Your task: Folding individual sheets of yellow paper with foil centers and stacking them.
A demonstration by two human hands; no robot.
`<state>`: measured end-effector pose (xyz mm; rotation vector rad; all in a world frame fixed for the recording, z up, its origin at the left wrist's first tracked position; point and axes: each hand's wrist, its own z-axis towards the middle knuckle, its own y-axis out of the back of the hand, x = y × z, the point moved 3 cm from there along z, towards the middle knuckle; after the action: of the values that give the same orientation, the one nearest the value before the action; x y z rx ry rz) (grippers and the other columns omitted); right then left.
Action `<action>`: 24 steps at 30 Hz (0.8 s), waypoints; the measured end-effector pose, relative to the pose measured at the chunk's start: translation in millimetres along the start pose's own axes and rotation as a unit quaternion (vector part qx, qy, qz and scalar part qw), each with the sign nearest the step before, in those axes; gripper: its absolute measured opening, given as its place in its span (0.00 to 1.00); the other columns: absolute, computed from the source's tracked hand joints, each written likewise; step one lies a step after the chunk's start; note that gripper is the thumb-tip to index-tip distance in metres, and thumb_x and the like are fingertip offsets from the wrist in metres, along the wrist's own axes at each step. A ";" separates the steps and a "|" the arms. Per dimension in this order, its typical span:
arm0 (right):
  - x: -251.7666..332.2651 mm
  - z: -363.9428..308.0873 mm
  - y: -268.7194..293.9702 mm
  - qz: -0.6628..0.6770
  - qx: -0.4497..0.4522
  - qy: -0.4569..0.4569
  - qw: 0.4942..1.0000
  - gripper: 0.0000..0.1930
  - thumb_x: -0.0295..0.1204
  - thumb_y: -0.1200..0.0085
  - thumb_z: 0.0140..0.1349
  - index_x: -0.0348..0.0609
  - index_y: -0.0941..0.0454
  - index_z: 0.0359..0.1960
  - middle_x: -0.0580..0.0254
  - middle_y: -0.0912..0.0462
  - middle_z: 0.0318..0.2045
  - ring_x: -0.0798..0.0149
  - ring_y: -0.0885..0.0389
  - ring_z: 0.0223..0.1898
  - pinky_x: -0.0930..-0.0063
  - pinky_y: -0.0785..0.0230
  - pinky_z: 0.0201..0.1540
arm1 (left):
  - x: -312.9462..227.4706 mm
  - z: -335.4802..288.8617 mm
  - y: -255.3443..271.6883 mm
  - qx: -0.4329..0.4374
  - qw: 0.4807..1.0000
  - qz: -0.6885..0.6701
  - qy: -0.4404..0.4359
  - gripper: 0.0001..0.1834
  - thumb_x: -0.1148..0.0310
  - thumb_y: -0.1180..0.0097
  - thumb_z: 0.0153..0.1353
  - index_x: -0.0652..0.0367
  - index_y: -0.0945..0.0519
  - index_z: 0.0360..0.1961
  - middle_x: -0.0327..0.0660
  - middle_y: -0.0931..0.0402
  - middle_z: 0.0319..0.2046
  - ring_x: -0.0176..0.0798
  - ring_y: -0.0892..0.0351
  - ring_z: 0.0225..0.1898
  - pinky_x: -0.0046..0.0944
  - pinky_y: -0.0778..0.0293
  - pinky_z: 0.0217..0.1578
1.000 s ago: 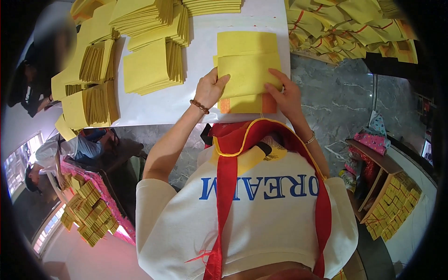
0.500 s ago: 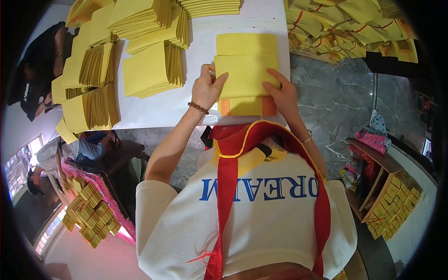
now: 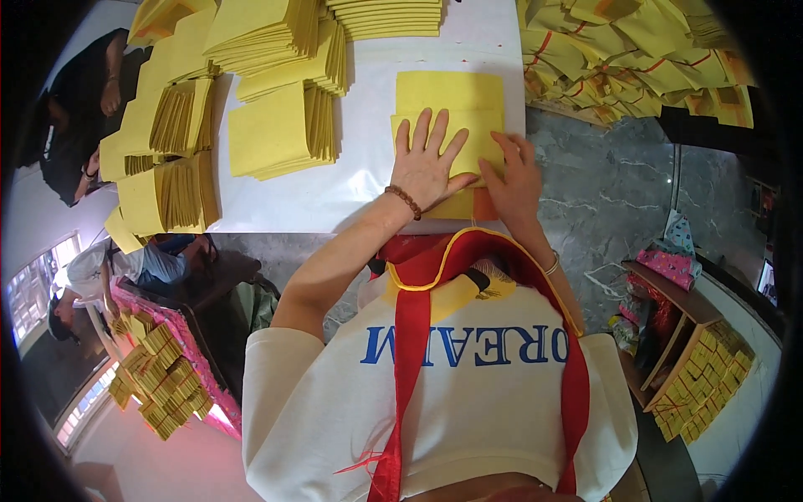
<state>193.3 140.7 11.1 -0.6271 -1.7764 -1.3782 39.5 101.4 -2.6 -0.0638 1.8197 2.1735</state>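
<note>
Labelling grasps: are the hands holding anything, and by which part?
Left hand lies spread flat on the yellow paper, not gripping it. Right hand is at the paper's right edge; whether it pinches there can't be told.

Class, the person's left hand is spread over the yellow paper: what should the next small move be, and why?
Probably a light smoothing stroke with the left hand: it is spread over the paper, where one piece lies over another, and the right hand is at the right edge, well placed to steady it.

Left grip (image 3: 425,174) spread on yellow paper (image 3: 452,92); right grip (image 3: 514,184) at right edge.
</note>
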 end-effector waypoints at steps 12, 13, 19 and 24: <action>-0.9 14.9 -35.3 -0.266 0.000 0.252 0.930 0.26 0.46 0.56 0.61 0.54 0.36 0.60 0.63 0.41 0.64 0.59 0.43 0.65 0.33 0.54 0.58 | 11.3 -5.5 9.8 -0.109 0.987 -0.116 -0.004 0.33 0.64 0.41 0.47 0.52 0.33 0.58 0.50 0.41 0.60 0.55 0.44 0.60 0.53 0.48 0.57; 0.0 15.0 -33.8 -0.276 0.000 0.244 0.930 0.26 0.46 0.55 0.60 0.54 0.36 0.60 0.63 0.41 0.64 0.59 0.44 0.65 0.33 0.54 0.58 | 8.2 -6.9 11.8 -0.124 0.987 -0.100 -0.017 0.34 0.67 0.40 0.46 0.53 0.34 0.58 0.50 0.40 0.58 0.54 0.40 0.58 0.52 0.45 0.55; -0.4 17.6 -31.8 -0.335 0.001 0.232 0.913 0.28 0.41 0.49 0.55 0.53 0.35 0.59 0.60 0.42 0.64 0.56 0.46 0.66 0.38 0.51 0.59 | -10.3 -8.4 31.2 0.018 0.996 -0.061 -0.059 0.36 0.66 0.41 0.45 0.63 0.36 0.58 0.53 0.33 0.50 0.51 0.34 0.52 0.48 0.40 0.49; -28.3 31.9 3.4 0.330 0.091 0.002 0.940 0.18 0.28 0.52 0.62 0.41 0.31 0.54 0.58 0.27 0.54 0.62 0.31 0.57 0.67 0.40 0.58 | -27.6 -8.3 12.6 -0.017 0.983 0.165 -0.081 0.28 0.66 0.51 0.52 0.65 0.33 0.56 0.56 0.30 0.44 0.51 0.30 0.47 0.42 0.33 0.40</action>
<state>203.1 174.4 -13.3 -0.9994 -1.4644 -0.7448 61.1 85.9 14.1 0.4262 1.8039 2.3459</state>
